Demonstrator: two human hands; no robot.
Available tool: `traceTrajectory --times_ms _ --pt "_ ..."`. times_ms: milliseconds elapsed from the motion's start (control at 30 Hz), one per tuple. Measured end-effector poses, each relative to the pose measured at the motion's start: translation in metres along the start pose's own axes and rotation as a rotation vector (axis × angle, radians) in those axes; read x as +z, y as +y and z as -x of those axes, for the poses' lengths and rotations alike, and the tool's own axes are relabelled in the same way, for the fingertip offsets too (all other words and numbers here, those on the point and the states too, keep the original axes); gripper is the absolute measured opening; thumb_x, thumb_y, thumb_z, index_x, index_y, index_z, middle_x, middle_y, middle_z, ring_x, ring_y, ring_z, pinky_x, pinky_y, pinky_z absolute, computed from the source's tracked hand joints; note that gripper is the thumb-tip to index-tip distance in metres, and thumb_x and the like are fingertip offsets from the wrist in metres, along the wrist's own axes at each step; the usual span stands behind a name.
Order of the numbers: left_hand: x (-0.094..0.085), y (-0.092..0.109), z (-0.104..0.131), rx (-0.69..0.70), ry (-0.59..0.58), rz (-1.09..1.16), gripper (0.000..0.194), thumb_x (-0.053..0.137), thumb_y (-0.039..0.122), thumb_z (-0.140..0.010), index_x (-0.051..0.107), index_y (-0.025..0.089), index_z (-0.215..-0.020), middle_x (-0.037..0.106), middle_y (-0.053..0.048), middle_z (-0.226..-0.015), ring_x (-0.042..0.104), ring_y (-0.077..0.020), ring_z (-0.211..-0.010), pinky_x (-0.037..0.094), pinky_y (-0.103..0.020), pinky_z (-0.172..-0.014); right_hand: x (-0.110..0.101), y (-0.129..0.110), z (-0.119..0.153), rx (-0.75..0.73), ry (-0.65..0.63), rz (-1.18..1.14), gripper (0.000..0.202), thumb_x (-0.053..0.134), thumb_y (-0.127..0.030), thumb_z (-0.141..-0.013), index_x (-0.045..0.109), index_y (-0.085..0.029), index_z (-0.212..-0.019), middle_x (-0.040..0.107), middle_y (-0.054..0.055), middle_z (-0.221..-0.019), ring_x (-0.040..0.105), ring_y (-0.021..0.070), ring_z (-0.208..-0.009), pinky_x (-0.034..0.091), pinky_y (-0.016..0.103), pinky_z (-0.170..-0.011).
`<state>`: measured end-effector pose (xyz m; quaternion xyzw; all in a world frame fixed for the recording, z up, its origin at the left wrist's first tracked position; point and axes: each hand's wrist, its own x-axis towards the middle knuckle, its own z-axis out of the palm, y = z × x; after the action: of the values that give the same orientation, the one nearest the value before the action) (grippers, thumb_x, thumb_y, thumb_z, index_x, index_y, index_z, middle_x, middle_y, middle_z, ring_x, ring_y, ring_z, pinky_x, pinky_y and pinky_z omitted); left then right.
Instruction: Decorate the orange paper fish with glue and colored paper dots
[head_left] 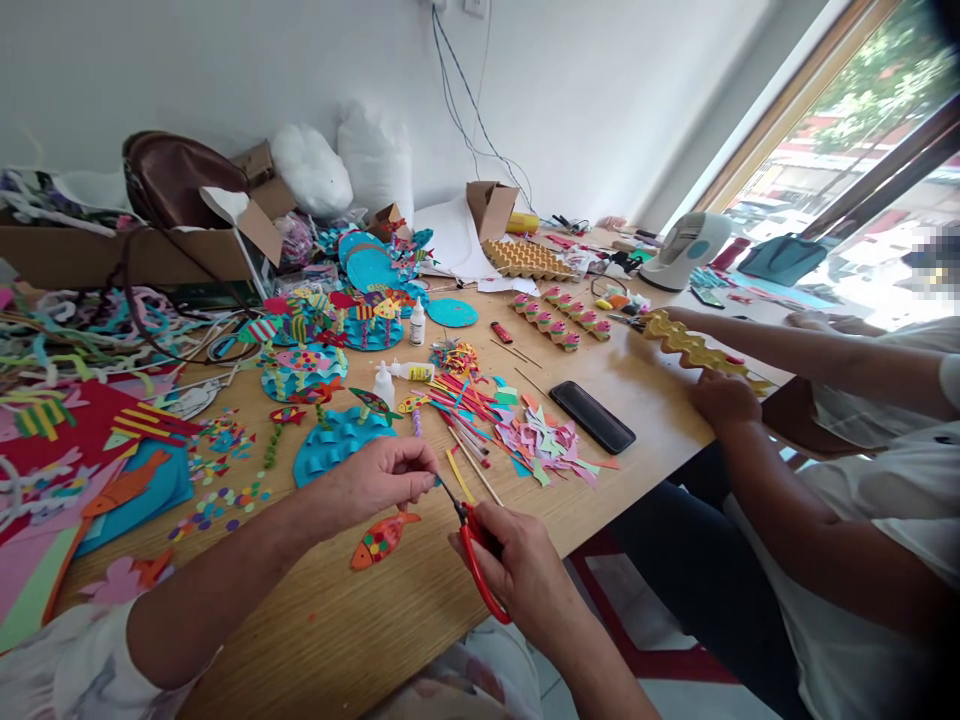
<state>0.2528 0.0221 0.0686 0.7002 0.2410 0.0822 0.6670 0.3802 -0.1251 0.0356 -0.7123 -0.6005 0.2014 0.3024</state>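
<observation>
My right hand (517, 560) grips a pair of red-handled scissors (484, 580), its blades reaching up toward my other hand. The fingers of my left hand (394, 475) are pinched together at the blade tips; a tiny bluish bit shows there, too small to name. Just below lies an orange paper fish (382, 541) with coloured dots, flat on the wooden table (300, 640). Behind my left hand stands a blue scalloped paper base (341, 440), with small fish on twisted stems beside and above it.
Paper scraps (544, 440), a black phone-like case (592, 416), and glue bottles (417, 322) lie ahead. Coloured felt sheets (67, 440) and loose dots cover the left side. At right, a co-worker's hands (724, 400) hold a yellow egg-carton strip (694, 348) and scissors.
</observation>
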Motion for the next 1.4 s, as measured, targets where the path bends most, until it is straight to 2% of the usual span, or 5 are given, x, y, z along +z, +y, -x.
traceTrajectory --times_ms 400,733,1033,1233,1400 --pt "0.001 0.007 -0.003 -0.003 -0.003 -0.058 0.011 0.055 0.026 -0.065 0.051 0.016 -0.068 0.045 0.006 -0.056 0.042 -0.0079 -0.049 0.034 -0.020 -0.047 -0.003 0.001 0.001 0.029 0.031 -0.077 0.027 0.048 -0.029 -0.082 0.040 -0.019 -0.059 0.039 -0.006 -0.054 0.033 0.0078 -0.049 0.026 0.021 -0.047" --pt "0.015 0.004 -0.005 -0.036 -0.001 -0.046 0.009 0.054 0.025 -0.064 0.051 0.016 -0.065 0.043 0.006 -0.052 0.039 -0.0083 -0.048 0.031 -0.019 -0.045 -0.001 -0.008 -0.017 0.183 0.166 -0.634 0.018 0.059 -0.030 -0.071 0.047 -0.019 -0.077 0.046 -0.004 -0.064 0.042 0.0093 -0.054 0.035 0.021 -0.049" --pt "0.018 -0.002 -0.005 0.090 0.007 -0.282 0.011 0.049 0.022 -0.070 0.055 0.015 -0.065 0.047 0.003 -0.059 0.042 -0.0095 -0.053 0.030 -0.018 -0.045 0.000 -0.010 -0.025 0.114 0.207 -0.480 0.010 0.053 -0.017 -0.070 0.044 -0.020 -0.070 0.047 -0.005 -0.063 0.042 0.0092 -0.056 0.036 0.020 -0.050" --pt "0.021 -0.003 -0.004 -0.009 -0.022 -0.021 0.014 0.052 0.028 -0.071 0.055 0.015 -0.073 0.048 0.004 -0.056 0.044 -0.0095 -0.051 0.035 -0.020 -0.048 -0.003 -0.009 -0.025 0.189 0.201 -0.719 0.014 0.058 -0.025 -0.068 0.046 -0.020 -0.073 0.049 -0.004 -0.064 0.043 0.0086 -0.052 0.036 0.020 -0.045" --pt "0.025 -0.010 -0.003 0.041 -0.020 0.054 0.017 0.055 0.032 -0.070 0.054 0.015 -0.072 0.048 0.004 -0.056 0.044 -0.0086 -0.051 0.035 -0.020 -0.048 -0.001 -0.009 -0.028 0.207 0.200 -0.828 0.019 0.061 -0.028 -0.066 0.046 -0.020 -0.073 0.049 -0.005 -0.063 0.043 0.0082 -0.050 0.035 0.020 -0.044"
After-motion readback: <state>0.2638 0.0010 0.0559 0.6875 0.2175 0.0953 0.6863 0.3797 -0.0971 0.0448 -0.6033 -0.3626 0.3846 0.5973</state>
